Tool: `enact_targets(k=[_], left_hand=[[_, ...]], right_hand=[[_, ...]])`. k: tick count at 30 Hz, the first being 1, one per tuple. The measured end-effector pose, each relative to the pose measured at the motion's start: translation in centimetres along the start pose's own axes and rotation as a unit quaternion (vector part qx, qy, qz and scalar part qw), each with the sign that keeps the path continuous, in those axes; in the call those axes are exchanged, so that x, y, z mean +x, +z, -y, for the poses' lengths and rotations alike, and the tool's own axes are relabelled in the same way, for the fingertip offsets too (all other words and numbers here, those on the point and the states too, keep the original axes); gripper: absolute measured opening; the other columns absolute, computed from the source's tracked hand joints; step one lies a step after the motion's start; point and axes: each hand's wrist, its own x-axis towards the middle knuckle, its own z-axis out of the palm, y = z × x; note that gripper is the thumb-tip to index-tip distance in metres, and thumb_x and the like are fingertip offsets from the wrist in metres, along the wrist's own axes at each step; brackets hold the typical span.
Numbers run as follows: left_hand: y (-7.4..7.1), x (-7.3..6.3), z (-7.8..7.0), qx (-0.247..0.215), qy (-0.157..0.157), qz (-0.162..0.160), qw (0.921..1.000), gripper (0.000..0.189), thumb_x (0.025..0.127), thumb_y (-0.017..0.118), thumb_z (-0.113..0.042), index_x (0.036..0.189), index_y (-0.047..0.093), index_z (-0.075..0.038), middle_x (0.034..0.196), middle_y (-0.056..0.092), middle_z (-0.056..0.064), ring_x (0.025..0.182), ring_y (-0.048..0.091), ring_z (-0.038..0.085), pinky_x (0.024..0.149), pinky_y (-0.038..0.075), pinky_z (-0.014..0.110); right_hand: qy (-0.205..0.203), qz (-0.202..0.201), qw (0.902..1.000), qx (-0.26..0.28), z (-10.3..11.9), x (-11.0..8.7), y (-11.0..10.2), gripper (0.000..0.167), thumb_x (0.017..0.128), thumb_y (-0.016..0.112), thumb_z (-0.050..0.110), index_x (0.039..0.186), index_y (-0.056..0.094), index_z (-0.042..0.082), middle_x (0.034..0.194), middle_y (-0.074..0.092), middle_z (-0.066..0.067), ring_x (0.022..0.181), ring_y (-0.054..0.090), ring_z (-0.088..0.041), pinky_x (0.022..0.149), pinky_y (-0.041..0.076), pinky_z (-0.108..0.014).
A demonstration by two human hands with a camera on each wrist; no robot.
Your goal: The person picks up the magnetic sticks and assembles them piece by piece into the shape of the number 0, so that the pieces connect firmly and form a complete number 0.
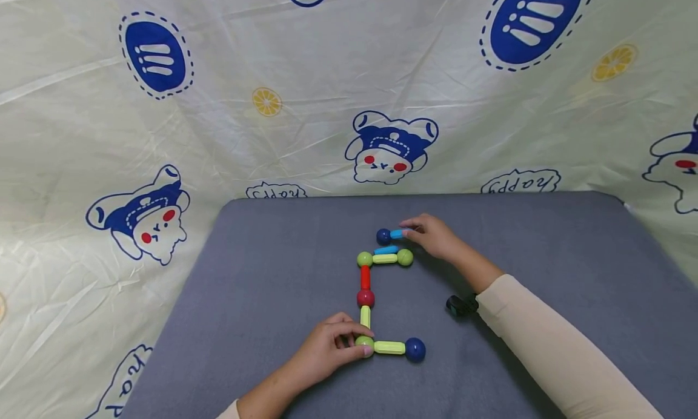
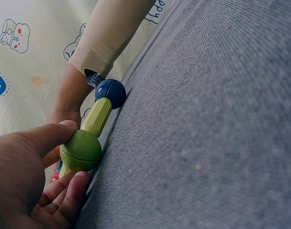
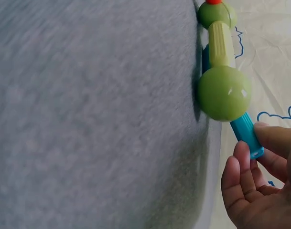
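A person's right hand pinches a light-blue rod, its long axis crosswise, pointing left to a glossy navy ball just beyond the fingertips. Closer in, the left hand grips a smooth green ball, from which a ribbed yellow-green rod extends rightward, away from that hand, over grey woven cloth.

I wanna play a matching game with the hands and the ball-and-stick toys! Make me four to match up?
Things:
1. Left hand
2. Right hand
3. Red ball
4. Nearer navy ball

Places and states:
A. Between the red stick and a yellow-green stick
B. Pinching a blue stick
C. At the right end of the nearest stick in the head view
D. Holding a green ball

Pairs: 1-D, 2-B, 3-A, 4-C
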Motion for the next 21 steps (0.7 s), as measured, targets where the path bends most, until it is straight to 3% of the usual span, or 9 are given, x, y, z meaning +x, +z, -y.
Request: enact_targets(k=[5,8,12,21], left_hand=[[-0.02,-0.04,0.05,0.0,0.002,0.001,1.0,0.025,0.089,0.077,-0.037,0.111,0.077,-0.024,0.092,0.061,0.002,0.08,0.055,0.002,0.067,0.046,0.018],[-0.02,-0.03,0.1,0.0,0.002,0.001,1.0,0.025,0.089,0.077,-0.037,0.111,0.077,-0.024,0.092,0.061,0.002,0.079,0.055,0.002,0.067,0.046,0.018],[-0.04,-0.02,0.1,-0.001,0.002,0.002,1.0,0.025,0.089,0.077,-0.038,0.11,0.077,-0.024,0.092,0.061,0.002,0.079,0.055,0.002,0.067,0.046,0.018],[-0.04,0.02,0.03,-0.001,0.0,0.0,1.0,0.025,0.089,0.077,-0.038,0.111,0.077,-0.025,0.093,0.062,0.001,0.081,0.055,0.002,0.067,0.046,0.018]], right_hand=[[0.003,0.0,0.9999,-0.015,-0.49,0.03,-0.02,0.032,0.103,0.058,0.016,0.13,0.066,0.001,0.122,0.06,-0.022,0.117,0.058,-0.038,0.1,0.049,-0.053],[-0.002,-0.004,0.9994,-0.035,-0.48,0.12,-0.11,0.029,0.102,0.06,0.014,0.127,0.069,0.001,0.115,0.059,-0.021,0.102,0.058,-0.032,0.087,0.052,-0.044],[-0.012,-0.014,0.9976,-0.067,-0.41,0.19,-0.1,0.026,0.1,0.062,0.01,0.121,0.071,-0.001,0.11,0.06,-0.02,0.089,0.054,-0.026,0.075,0.046,-0.036],[-0.031,-0.008,0.9886,-0.147,-0.61,0.11,-0.03,0.033,0.092,0.068,0.008,0.123,0.069,-0.005,0.103,0.063,-0.019,0.089,0.056,-0.027,0.079,0.049,-0.043]])
